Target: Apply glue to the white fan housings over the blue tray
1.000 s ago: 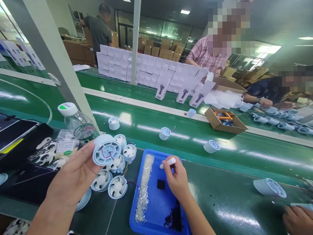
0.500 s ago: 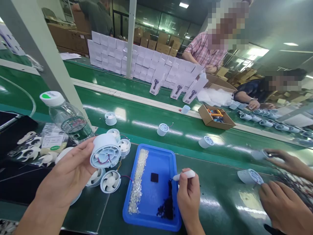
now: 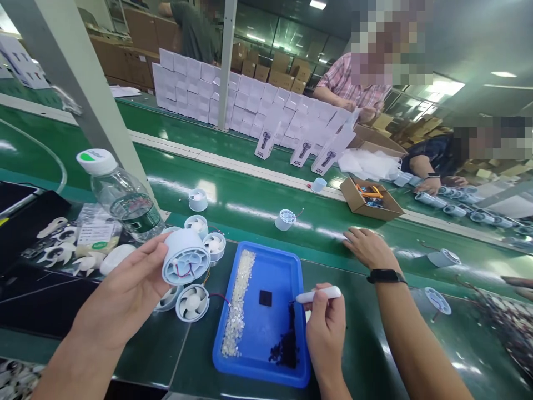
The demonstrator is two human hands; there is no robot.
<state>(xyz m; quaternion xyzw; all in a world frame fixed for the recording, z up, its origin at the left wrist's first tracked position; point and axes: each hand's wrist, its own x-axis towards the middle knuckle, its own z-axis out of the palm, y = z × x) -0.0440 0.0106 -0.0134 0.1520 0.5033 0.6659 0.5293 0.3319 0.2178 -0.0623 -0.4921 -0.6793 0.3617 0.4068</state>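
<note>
Our left hand grips a pale-blue round plastic fan housing, fingers wrapped round it, raised left of the blue plastic tray; our right hand pinches a white pen-like tool, tip at the tray's black bits; a co-worker's hand lies flat on the green belt.

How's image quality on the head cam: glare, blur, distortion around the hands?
Head view: ceiling lights streak glare across the green belt; wide-angle bends the post and belt edges; the left hand with the fan housing and the right hand with the white pen tool over the blue tray are sharp; far right edge smears.
</note>
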